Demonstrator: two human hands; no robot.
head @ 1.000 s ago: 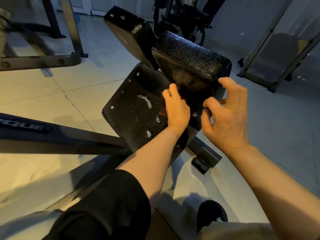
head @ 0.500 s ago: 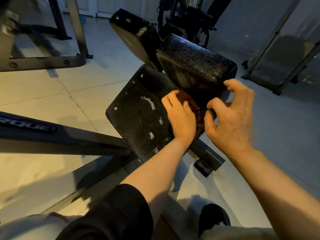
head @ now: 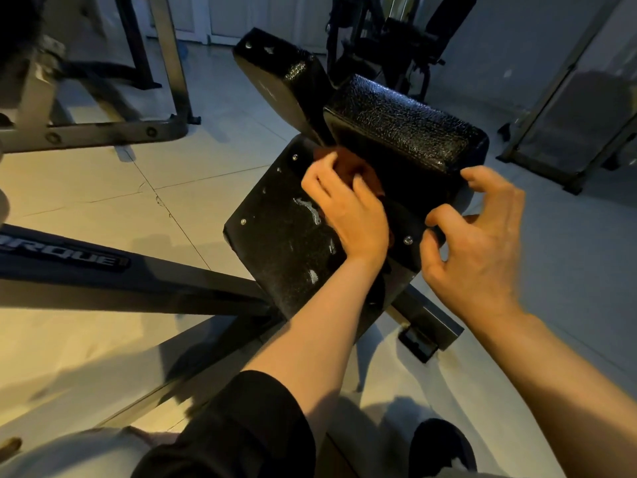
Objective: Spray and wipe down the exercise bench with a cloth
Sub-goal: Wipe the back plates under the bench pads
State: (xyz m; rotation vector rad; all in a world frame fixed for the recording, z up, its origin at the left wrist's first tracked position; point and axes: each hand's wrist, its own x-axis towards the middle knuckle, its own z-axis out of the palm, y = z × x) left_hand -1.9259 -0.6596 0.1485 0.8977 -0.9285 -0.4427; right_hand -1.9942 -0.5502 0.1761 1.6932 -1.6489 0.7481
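A black padded exercise bench stands in front of me, with a slanted flat panel (head: 275, 243) and a thick upper pad (head: 410, 129). White foam streaks (head: 308, 208) lie on the panel. My left hand (head: 348, 208) presses a dark reddish cloth (head: 348, 163) against the panel, just under the upper pad. My right hand (head: 479, 232) hovers at the panel's right edge with curled fingers, holding nothing I can see. No spray bottle is in view.
A second black pad (head: 279, 70) rises behind the bench. A dark frame beam (head: 103, 267) with lettering runs across the left. Another machine frame (head: 89, 132) stands at the far left, and a rack (head: 568, 115) at the right. My shoe (head: 441, 446) is on the tiled floor.
My left hand has slid up and to the left along the panel with the cloth, which now shows past the fingers. My right hand stayed near the panel's right edge.
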